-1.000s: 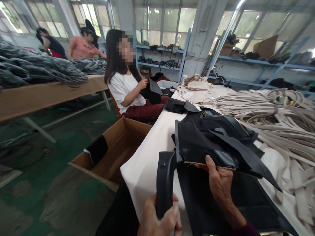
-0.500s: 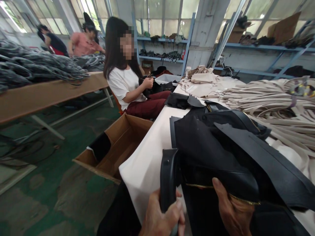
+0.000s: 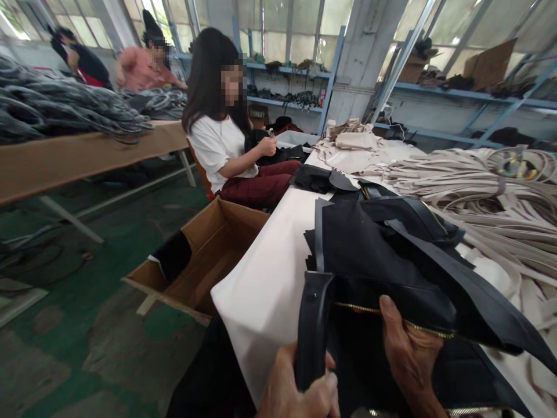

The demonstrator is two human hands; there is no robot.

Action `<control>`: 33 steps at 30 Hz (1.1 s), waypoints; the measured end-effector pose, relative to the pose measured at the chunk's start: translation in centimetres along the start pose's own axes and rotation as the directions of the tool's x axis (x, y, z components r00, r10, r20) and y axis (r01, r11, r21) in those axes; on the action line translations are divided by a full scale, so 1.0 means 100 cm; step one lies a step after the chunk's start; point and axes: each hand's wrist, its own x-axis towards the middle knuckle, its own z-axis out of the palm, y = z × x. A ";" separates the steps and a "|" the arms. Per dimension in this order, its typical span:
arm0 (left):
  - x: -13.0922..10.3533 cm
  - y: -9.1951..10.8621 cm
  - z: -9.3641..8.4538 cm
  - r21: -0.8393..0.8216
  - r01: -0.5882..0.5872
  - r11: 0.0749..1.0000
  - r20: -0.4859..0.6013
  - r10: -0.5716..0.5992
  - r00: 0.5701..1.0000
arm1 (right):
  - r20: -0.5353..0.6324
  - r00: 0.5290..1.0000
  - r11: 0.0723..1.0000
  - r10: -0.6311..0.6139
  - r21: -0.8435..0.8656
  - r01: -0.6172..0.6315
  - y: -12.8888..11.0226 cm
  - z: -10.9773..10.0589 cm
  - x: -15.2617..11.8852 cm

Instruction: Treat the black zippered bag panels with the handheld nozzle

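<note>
My left hand is wrapped around a stiff black strip with a smooth, leather-like face, which stands up near the table edge. Along a black fabric piece runs a gold-toothed zipper. My right hand grips that piece at the zipper, thumb on top and fingers hidden beneath. A grey-black flap of the same work extends to the right. More black material hangs below both hands, with another stretch of gold zipper at the bottom edge.
An open cardboard box stands on the floor left of the white table. A seated person works beyond it. Bundled beige strips lie at the right. Grey coiled tubing covers another table.
The black fabric piece has been raised at the zipper by my right hand, and its flap has shifted. My left hand and the strip appear slightly farther right.
</note>
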 end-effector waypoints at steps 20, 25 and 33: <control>0.003 -0.011 -0.018 -0.201 -0.046 0.979 0.153 0.078 0.985 | 0.008 1.000 0.999 -0.016 0.036 0.016 0.016 -0.014 0.023; 0.000 -0.004 -0.017 -0.117 -0.023 0.993 0.196 0.045 0.980 | 0.046 0.998 0.998 -0.041 0.038 0.039 0.012 -0.012 0.025; -0.006 0.006 -0.016 -0.089 0.055 0.995 0.269 -0.029 0.963 | 0.090 0.995 0.998 -0.036 0.064 0.031 0.010 -0.020 0.021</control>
